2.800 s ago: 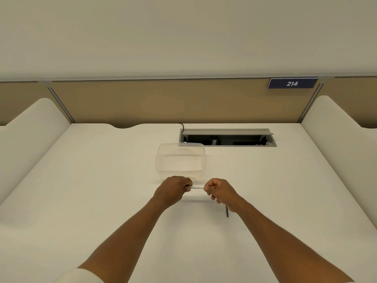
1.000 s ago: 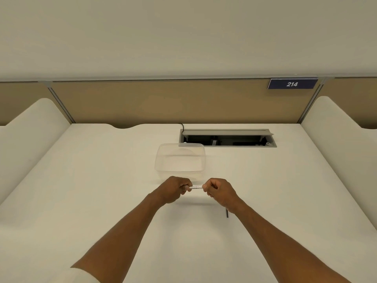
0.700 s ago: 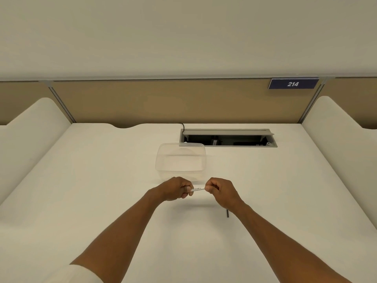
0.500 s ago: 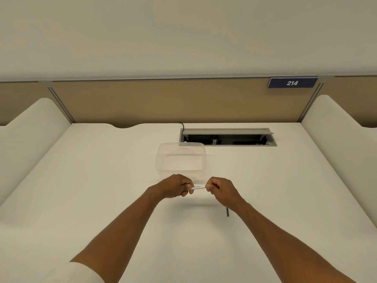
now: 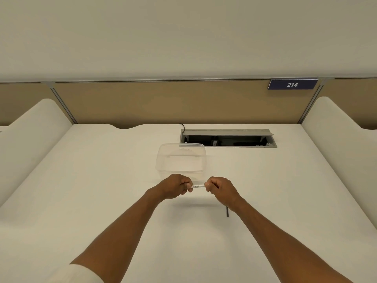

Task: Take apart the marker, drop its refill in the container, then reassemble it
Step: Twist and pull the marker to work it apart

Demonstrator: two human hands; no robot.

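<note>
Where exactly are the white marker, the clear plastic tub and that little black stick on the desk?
white marker barrel point(image 5: 197, 186): head view, printed middle showing between both hands.
clear plastic container point(image 5: 163, 156): head view, left wall.
thin black stick point(image 5: 227, 213): head view, part showing beside the right wrist.

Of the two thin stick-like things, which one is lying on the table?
The thin black stick beside the right forearm lies on the table; the white marker is held up by left hand and right hand.
</note>
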